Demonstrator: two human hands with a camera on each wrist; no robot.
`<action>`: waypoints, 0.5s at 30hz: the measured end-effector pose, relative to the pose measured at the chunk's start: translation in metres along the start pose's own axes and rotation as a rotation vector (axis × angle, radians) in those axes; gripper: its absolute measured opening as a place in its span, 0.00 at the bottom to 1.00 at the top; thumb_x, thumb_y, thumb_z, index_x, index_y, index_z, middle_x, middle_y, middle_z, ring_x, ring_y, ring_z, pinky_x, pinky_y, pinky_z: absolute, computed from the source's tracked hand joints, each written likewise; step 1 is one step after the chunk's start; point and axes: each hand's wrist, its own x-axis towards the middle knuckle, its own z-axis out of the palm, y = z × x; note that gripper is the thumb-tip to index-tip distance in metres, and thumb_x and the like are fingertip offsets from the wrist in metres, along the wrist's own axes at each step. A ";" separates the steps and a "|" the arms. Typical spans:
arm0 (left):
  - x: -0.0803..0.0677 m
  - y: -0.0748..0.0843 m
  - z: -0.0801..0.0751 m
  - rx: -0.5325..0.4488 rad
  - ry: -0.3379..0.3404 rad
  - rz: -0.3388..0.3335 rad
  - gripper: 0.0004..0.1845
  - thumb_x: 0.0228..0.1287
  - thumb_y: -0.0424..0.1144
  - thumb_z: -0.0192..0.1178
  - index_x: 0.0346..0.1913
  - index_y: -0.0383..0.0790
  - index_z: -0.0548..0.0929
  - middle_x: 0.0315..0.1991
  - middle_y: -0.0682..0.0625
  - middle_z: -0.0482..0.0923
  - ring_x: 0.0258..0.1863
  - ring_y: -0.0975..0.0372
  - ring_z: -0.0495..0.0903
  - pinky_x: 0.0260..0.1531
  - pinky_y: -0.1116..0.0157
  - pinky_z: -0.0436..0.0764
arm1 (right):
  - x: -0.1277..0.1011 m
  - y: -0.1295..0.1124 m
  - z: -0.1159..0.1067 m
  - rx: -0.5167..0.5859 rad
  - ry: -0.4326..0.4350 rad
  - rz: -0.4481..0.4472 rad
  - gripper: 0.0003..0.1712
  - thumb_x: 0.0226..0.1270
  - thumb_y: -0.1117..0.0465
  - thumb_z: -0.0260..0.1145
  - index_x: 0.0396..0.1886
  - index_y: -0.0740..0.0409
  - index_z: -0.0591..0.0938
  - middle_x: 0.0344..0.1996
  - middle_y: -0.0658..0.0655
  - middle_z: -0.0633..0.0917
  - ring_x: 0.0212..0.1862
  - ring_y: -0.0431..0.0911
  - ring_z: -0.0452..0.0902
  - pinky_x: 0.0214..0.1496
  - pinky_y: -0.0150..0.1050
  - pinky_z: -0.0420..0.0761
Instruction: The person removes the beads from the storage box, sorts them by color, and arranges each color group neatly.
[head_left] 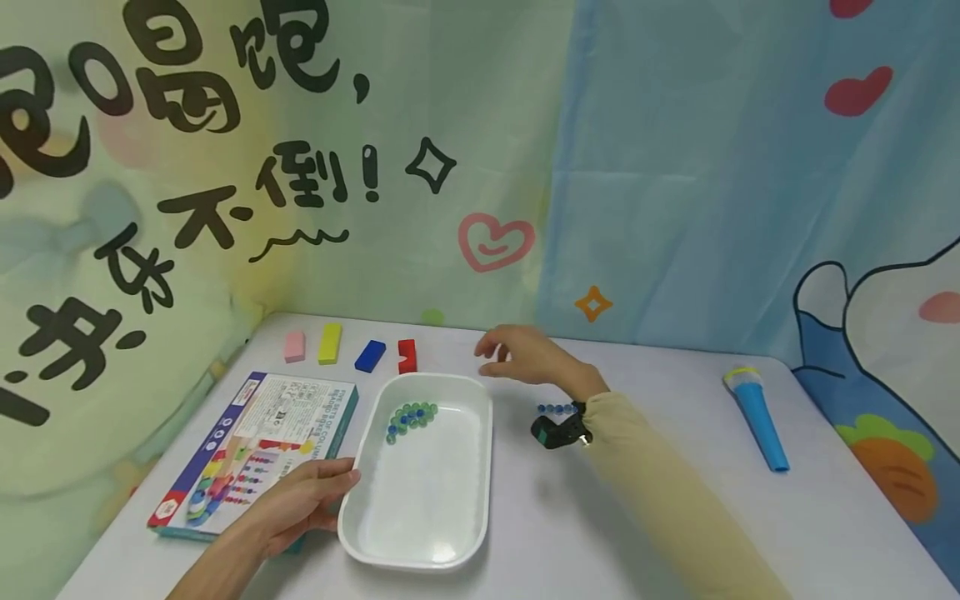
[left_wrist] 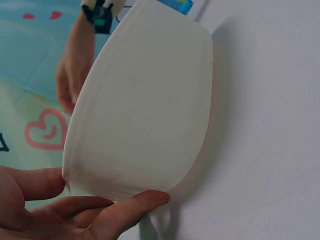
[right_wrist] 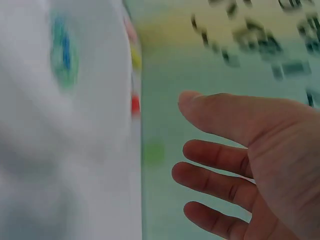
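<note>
A white rectangular tray (head_left: 423, 508) stands in the middle of the head view. Green and blue marbles (head_left: 411, 417) lie clustered toward its far left inside. My left hand (head_left: 300, 500) grips the tray's left rim; the left wrist view shows the thumb and fingers (left_wrist: 132, 207) pinching the edge, with the outer wall facing that camera. Beyond the tray's far right corner, my right hand (head_left: 532, 358) hovers over the table with loosely bent, spread fingers (right_wrist: 215, 182) and nothing between them. Small blue marbles (head_left: 555, 409) lie in a row near the right wrist, partly hidden by it.
A boxed toy set (head_left: 277, 442) lies left of the tray. Behind stand pink (head_left: 295, 347), yellow (head_left: 330, 343), blue (head_left: 371, 356) and red (head_left: 407, 356) blocks. A blue flashlight (head_left: 761, 425) lies at the right. A printed cloth (head_left: 675, 192) hangs along the table's back edge.
</note>
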 end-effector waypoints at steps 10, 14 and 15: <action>0.001 -0.002 -0.001 -0.003 -0.007 0.013 0.37 0.73 0.44 0.52 0.71 0.19 0.52 0.63 0.34 0.71 0.47 0.60 0.81 0.44 0.58 0.85 | 0.054 -0.078 0.070 -0.079 -0.218 -0.066 0.16 0.63 0.54 0.69 0.51 0.49 0.84 0.38 0.47 0.82 0.40 0.40 0.74 0.41 0.27 0.77; 0.000 -0.003 -0.001 0.001 -0.009 0.021 0.38 0.73 0.44 0.52 0.71 0.19 0.51 0.64 0.33 0.68 0.47 0.60 0.81 0.43 0.59 0.85 | 0.060 -0.084 0.094 -0.171 -0.247 -0.070 0.15 0.60 0.54 0.72 0.48 0.45 0.85 0.38 0.44 0.84 0.40 0.38 0.74 0.47 0.28 0.77; 0.000 -0.002 -0.001 -0.002 -0.009 0.021 0.38 0.73 0.44 0.52 0.71 0.19 0.51 0.65 0.33 0.68 0.47 0.60 0.81 0.44 0.59 0.85 | 0.061 -0.084 0.098 -0.202 -0.242 -0.068 0.15 0.60 0.54 0.72 0.47 0.44 0.86 0.39 0.43 0.84 0.41 0.38 0.74 0.50 0.29 0.77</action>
